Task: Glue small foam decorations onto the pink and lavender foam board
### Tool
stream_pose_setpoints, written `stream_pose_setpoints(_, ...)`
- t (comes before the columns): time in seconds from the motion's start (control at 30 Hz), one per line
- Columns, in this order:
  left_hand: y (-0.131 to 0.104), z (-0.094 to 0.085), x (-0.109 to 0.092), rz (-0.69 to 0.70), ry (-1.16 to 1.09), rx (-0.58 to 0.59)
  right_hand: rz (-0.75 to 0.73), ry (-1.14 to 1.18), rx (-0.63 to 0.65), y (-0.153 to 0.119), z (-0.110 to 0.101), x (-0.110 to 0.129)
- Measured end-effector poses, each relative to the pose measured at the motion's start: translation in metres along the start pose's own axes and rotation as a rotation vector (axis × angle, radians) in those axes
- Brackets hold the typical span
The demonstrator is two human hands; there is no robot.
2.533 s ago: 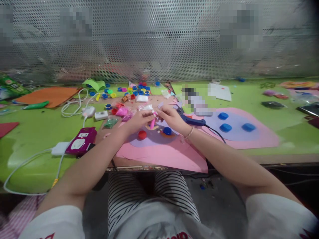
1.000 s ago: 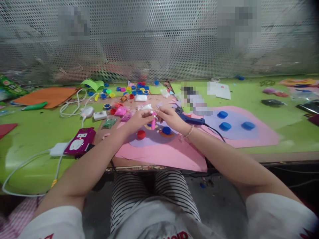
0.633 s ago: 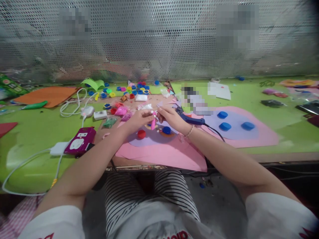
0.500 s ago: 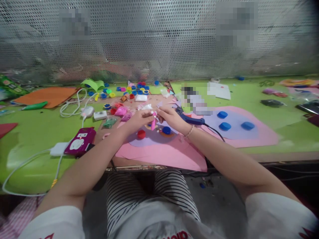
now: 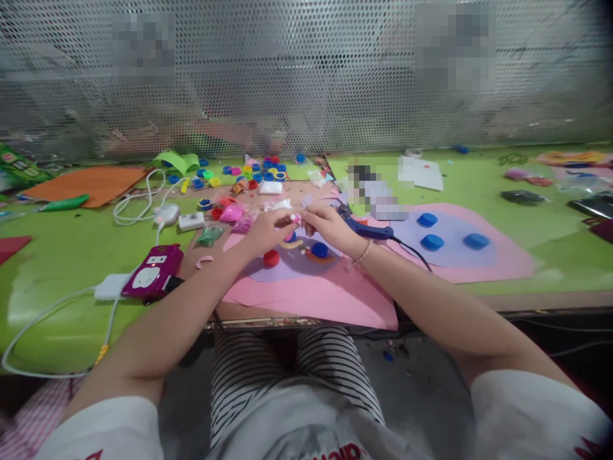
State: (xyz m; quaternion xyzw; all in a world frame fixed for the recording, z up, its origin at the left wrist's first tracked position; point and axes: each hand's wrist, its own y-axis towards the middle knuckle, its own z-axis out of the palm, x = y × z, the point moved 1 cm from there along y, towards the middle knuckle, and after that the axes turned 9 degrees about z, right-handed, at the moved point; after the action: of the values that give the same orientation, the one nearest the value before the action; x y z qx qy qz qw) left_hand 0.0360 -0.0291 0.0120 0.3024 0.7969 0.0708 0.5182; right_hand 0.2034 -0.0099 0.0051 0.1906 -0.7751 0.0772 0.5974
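My left hand (image 5: 269, 231) pinches a small pink piece with white spots (image 5: 295, 218) between thumb and fingertips. Its exact kind is too small to tell. Right beside it, my right hand (image 5: 330, 230) has its fingertips closed together close to the pink piece; whatever they hold is hidden. Below both hands lies a lilac paper shape (image 5: 268, 271) on a larger pink paper sheet (image 5: 306, 300). On the lilac paper sit a red bottle cap (image 5: 271, 258) and a blue bottle cap (image 5: 319, 250), with a curved cream strip (image 5: 291, 246) between them.
A blue-handled glue gun (image 5: 368, 230) lies right of my hands, its cord trailing over the table edge. Further right, several blue caps (image 5: 432, 242) rest on another paper shape. At left are a purple power adapter (image 5: 153, 271) and white cables. Bags (image 5: 232, 213) and several loose caps lie behind.
The long pink part that hung below my fingers has turned up or out of sight, leaving a short pink piece showing. Both hands stay in nearly the same place.
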Motion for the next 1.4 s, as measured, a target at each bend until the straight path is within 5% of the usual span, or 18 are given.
stream_pose_setpoints(0.9, 0.001, 0.0, 0.017, -0.192, -0.51, 0.063, 0.083, 0.195, 0.064, -0.001, 0.002, 0.003)
stream_pose_setpoints(1.4, 0.002, 0.001, -0.003, -0.267, -0.364, 0.06, 0.071, 0.12, 0.052, -0.001, 0.003, 0.002)
